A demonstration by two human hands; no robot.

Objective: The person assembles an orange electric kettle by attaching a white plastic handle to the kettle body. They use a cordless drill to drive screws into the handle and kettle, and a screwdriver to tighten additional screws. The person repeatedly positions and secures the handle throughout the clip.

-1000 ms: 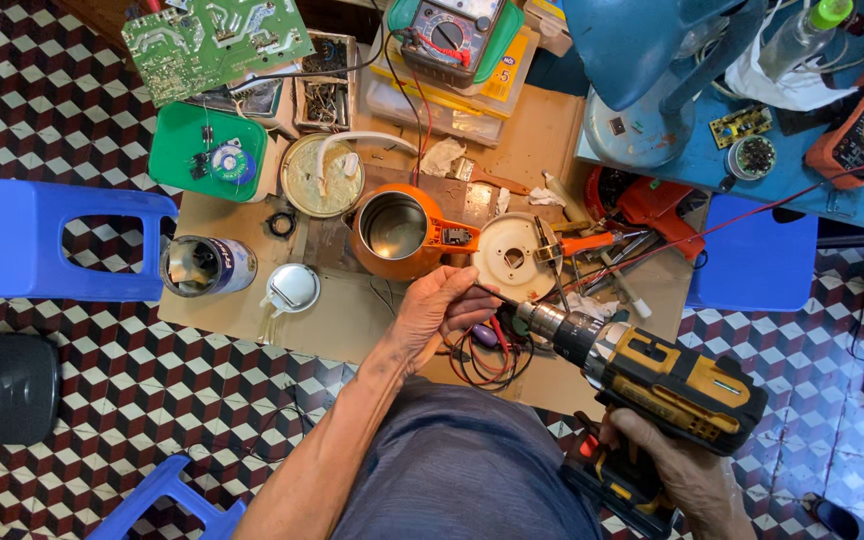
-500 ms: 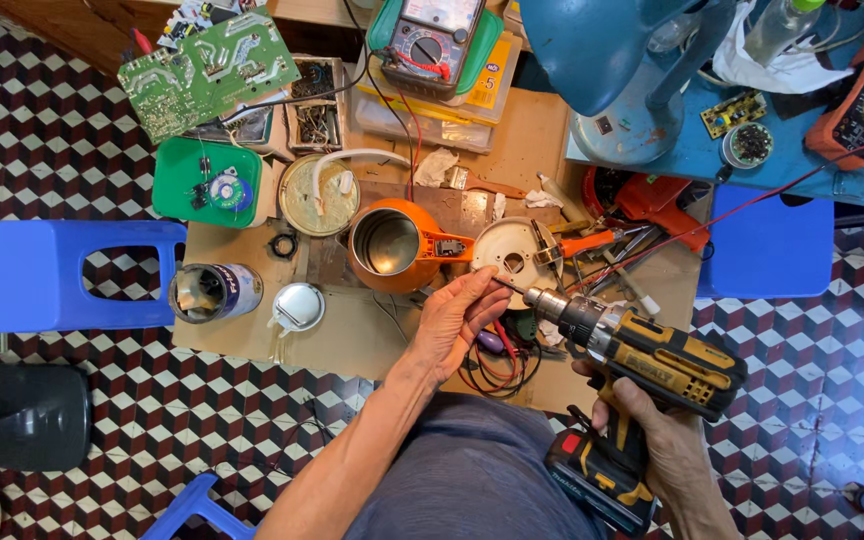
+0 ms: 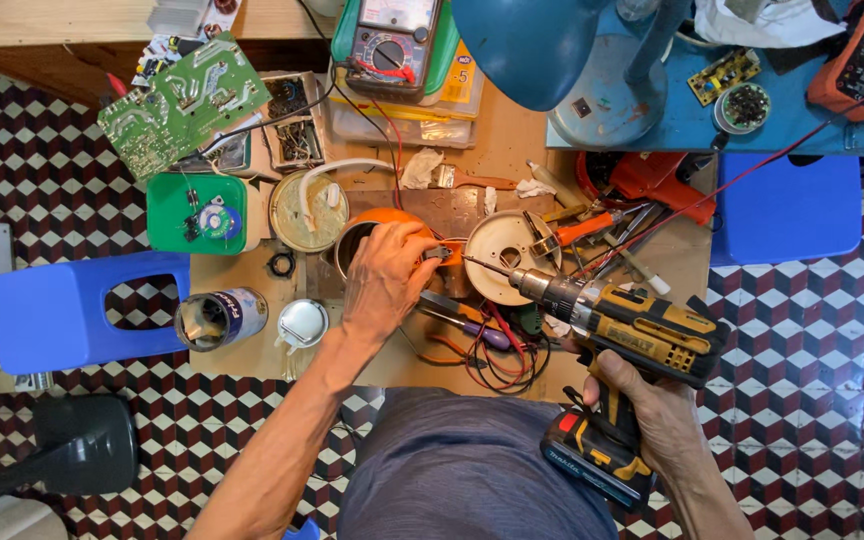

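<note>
The left hand (image 3: 384, 285) lies closed over a round orange metal pot (image 3: 372, 225). The right hand (image 3: 647, 410) grips a yellow-and-black cordless drill (image 3: 632, 325), pointing at a cream round disc (image 3: 507, 255).

Tight quarters around the round orange metal housing (image 3: 377, 228): the left hand (image 3: 384, 280) covers it, the cream plastic lid (image 3: 308, 211) crowds it on the left, and the pale round disc (image 3: 512, 257) sits just right. Below the housing, a tangle of red and black wires (image 3: 492, 355) blocks the way. Lower left of it, past the small white cap (image 3: 302, 323), bare cardboard counter (image 3: 242, 355) lies open.
</note>
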